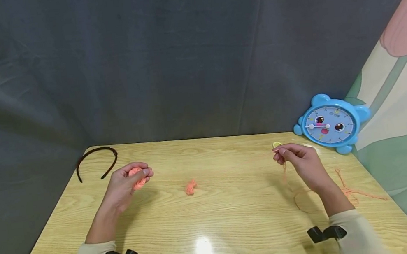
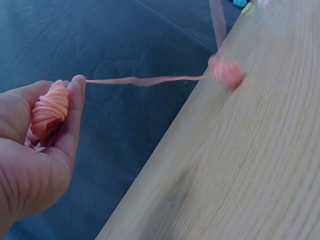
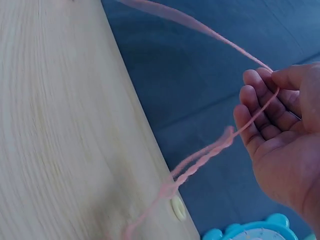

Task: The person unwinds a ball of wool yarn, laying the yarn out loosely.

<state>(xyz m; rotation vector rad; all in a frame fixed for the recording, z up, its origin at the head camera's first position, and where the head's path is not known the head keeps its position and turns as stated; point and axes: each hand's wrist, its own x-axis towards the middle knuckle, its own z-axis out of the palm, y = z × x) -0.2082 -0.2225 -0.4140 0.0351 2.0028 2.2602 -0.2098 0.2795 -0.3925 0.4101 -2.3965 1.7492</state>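
Note:
My left hand (image 1: pixel 129 182) grips a wound ball of coral yarn (image 2: pixel 51 109), its thumb pressed against the side. From its fingertips a strand (image 2: pixel 145 80) runs to a small yarn clump (image 2: pixel 226 72), blurred in the left wrist view; in the head view this clump (image 1: pixel 191 187) appears between the hands, over the table. Over at the right, my right hand (image 1: pixel 300 162) pinches a yarn strand (image 3: pixel 245 55) between thumb and fingers. Past the pinch, the yarn's tail crosses the palm and droops, partly twisted, towards loose yarn (image 1: pixel 352 192) beside the right forearm.
A blue animal-shaped clock (image 1: pixel 331 124) stands at the table's back right corner. A dark headband (image 1: pixel 96 150) lies at the back left. Behind the right hand is a small yellow ring (image 1: pixel 277 144), partly hidden. A dark curtain (image 1: pixel 182 63) hangs behind the wooden table (image 1: pixel 229 232).

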